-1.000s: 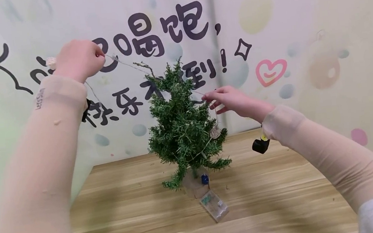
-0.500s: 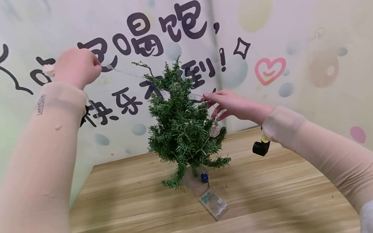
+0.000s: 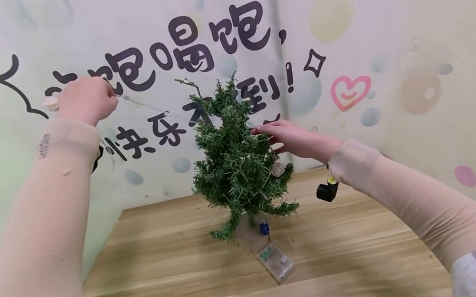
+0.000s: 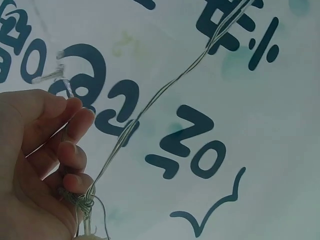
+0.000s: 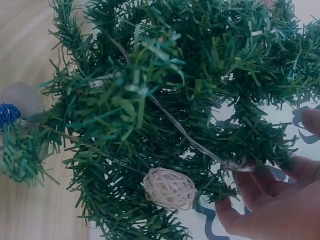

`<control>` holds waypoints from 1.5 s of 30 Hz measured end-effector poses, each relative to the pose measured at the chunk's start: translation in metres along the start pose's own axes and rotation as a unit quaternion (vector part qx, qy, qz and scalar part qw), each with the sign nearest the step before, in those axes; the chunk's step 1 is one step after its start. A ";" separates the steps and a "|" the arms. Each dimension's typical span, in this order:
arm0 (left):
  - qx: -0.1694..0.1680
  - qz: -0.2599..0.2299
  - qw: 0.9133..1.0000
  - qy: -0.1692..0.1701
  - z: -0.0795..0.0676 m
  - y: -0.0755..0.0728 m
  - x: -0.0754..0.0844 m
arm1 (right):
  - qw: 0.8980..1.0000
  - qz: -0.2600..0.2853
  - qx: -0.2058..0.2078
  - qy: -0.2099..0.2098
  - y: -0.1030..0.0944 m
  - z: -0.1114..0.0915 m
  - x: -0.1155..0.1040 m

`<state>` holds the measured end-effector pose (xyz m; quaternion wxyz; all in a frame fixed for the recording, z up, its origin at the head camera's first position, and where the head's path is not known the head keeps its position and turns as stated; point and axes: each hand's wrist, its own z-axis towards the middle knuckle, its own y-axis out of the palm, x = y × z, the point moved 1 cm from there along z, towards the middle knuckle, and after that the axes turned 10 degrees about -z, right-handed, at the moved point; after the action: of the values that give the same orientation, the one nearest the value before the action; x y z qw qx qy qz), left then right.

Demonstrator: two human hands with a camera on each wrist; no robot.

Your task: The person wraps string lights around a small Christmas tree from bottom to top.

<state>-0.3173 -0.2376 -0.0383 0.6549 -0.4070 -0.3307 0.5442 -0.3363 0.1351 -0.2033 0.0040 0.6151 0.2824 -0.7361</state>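
Note:
A small green artificial Christmas tree (image 3: 240, 167) stands upright on a pale round base. My left hand (image 3: 87, 100), raised to the tree's left, pinches a thin wire string of lights (image 3: 148, 105) that runs to the upper branches. In the left wrist view, more doubled wire (image 4: 165, 90) hangs below its curled fingers. Beside that hand shows a pale woven ball (image 3: 50, 103). My right hand (image 3: 297, 137) is at the tree's right side, its extended fingers touching the branches and the wire (image 5: 187, 137). Under it, a whitish wicker ball (image 5: 170, 189) hangs against the branches.
On the wooden table (image 3: 168, 270) lies a clear battery box (image 3: 276, 262), just in front of the tree base (image 3: 248, 236). A blue ball (image 3: 265, 227) on the wire rests by the base. Behind stands a wall (image 3: 338, 24) with printed lettering.
My left hand has moved down and to the left, with the wire still stretched from the tree. My right hand has shifted slightly left, closer in to the branches.

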 end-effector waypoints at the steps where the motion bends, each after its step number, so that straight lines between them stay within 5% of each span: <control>1: 0.001 0.001 1.000 -0.002 0.000 -0.001 -0.002 | 1.000 0.003 -0.006 0.001 0.000 -0.001 0.000; 11: -0.010 -0.017 0.999 -0.028 -0.009 -0.003 -0.024 | 0.999 -0.012 -0.031 0.023 -0.004 -0.007 0.000; 22: -0.030 -0.027 0.999 -0.034 -0.025 0.014 -0.046 | 0.999 -0.019 -0.027 0.039 -0.001 -0.014 0.008; 30: -0.044 -0.028 0.998 -0.019 -0.032 0.016 -0.052 | 0.998 -0.052 -0.022 0.003 -0.009 -0.019 0.005; 34: -0.036 -0.010 0.999 -0.005 -0.037 0.009 -0.049 | 0.998 -0.060 0.026 -0.021 -0.018 -0.027 -0.001; 38: -0.036 0.000 0.999 0.016 -0.051 0.005 -0.047 | 0.986 -0.119 0.101 -0.054 -0.026 -0.038 -0.011; 45: -0.025 0.025 0.997 0.061 -0.092 -0.001 -0.042 | 0.942 -0.250 0.166 -0.149 -0.011 -0.059 -0.035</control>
<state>-0.2445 -0.2947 -0.0783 0.6496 -0.4643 -0.2935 0.5256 -0.2784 0.1574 -0.1722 -0.2404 0.3998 0.2967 -0.8333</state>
